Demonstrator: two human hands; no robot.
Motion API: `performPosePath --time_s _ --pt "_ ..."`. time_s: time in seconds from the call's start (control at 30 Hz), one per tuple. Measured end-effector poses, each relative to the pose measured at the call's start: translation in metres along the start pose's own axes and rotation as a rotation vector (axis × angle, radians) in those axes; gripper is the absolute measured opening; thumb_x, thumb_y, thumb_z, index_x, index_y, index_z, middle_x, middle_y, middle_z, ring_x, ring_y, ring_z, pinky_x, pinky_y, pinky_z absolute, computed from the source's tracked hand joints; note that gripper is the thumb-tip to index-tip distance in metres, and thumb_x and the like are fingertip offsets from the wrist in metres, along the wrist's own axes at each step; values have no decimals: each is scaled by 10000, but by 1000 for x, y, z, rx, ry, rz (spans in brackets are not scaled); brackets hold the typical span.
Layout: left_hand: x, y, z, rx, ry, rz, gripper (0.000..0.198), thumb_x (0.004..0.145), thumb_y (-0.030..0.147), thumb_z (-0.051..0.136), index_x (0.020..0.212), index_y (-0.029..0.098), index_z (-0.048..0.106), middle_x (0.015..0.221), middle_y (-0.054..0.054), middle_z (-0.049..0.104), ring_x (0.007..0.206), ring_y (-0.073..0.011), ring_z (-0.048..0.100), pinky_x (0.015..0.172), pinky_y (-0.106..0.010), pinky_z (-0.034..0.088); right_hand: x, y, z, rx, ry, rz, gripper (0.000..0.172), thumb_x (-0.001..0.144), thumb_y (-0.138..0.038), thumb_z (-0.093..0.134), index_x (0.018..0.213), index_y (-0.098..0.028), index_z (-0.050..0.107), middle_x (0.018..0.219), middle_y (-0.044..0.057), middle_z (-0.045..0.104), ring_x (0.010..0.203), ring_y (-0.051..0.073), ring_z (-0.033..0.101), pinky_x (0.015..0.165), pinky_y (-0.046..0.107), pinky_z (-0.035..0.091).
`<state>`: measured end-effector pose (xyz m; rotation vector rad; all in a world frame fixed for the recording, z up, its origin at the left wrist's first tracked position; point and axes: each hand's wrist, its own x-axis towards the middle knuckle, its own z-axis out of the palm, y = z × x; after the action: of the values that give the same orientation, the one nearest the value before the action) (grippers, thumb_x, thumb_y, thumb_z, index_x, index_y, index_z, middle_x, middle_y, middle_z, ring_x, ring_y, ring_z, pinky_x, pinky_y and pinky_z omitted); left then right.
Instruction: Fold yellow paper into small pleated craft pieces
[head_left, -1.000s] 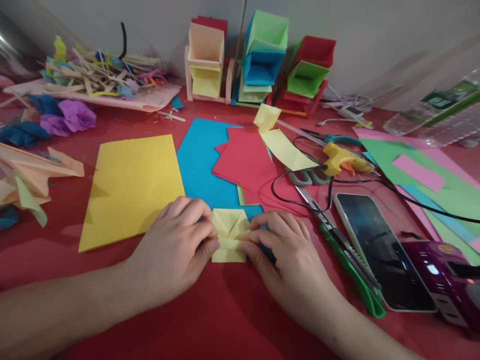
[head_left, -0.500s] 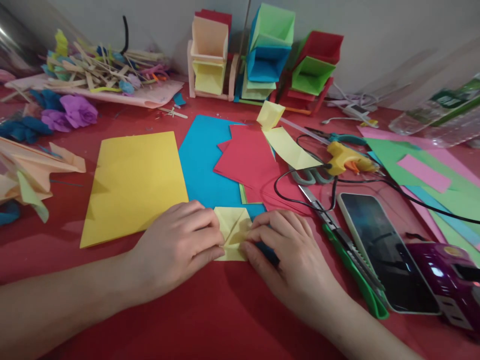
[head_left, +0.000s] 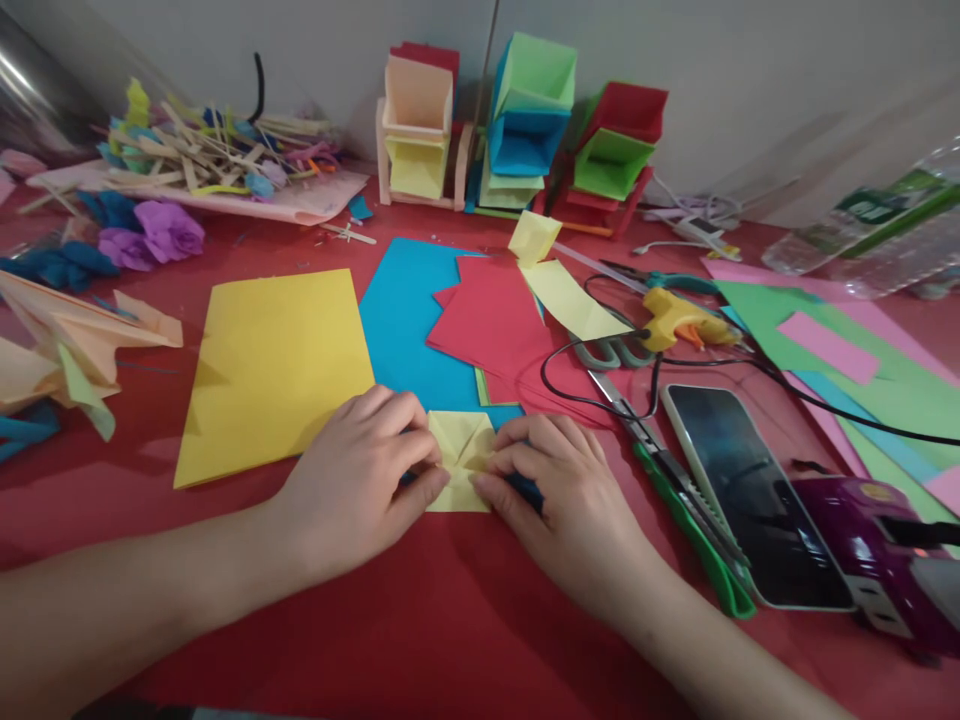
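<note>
Pale yellow creased paper (head_left: 460, 432) sits at the near side of a red tabletop (head_left: 420, 625), the left hand (head_left: 364, 470) pinching one edge between thumb and fingertips, the right hand (head_left: 566, 495) closed likewise on the other. A bright yellow rectangular paper sheet (head_left: 277, 375) lies to the left, a pale-edged, black-screened smartphone (head_left: 750, 490) to the right.

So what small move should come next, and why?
Probably press the fold flat with both thumbs: the left hand and right hand grip opposite sides of the creased pale yellow paper, thumbs on its lower half.
</note>
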<state>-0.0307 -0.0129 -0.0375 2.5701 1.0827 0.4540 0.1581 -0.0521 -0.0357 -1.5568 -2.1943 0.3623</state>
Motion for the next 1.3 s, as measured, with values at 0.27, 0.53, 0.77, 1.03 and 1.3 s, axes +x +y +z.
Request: performPosePath --time_s 0.27,0.53,0.77,1.03,1.3 --pt "-2 -2 -3 -53 -1 -6 224 854 311 461 712 173 566 801 -27 510 792 -181 433 688 -345 382 1 -1 -1 -22 -2 36 143 801 -254 572 672 -193 581 871 37 590 840 202 506 747 372 386" --pt "0 -1 -3 -71 -23 8 203 854 248 453 691 176 551 769 -19 512 781 -176 436 680 -333 377 3 2 -1 -28 -4 23 139 788 -256 586 664 -193 580 860 37 592 822 203 510 740 374 393" --pt "2 1 0 20 -47 -33 201 857 273 422 712 171 517 784 -28 496 779 -190 423 682 -356 381 2 -3 1 -74 17 44 147 797 -255 564 664 -197 581 862 33 596 831 202 507 726 361 385" --pt "0 -2 4 54 -9 -31 96 821 258 468 860 171 467 920 -66 484 857 -229 425 715 -399 405 1 -4 1 -175 25 63 144 781 -293 564 678 -202 523 840 42 577 814 214 499 698 359 391" --pt "0 -2 4 36 -5 -9 357 820 193 469 1171 202 403 1216 -105 384 1132 -281 336 922 -479 337 3 0 3 -108 -8 116 142 762 -268 597 817 -204 482 895 42 561 847 227 454 717 379 397"
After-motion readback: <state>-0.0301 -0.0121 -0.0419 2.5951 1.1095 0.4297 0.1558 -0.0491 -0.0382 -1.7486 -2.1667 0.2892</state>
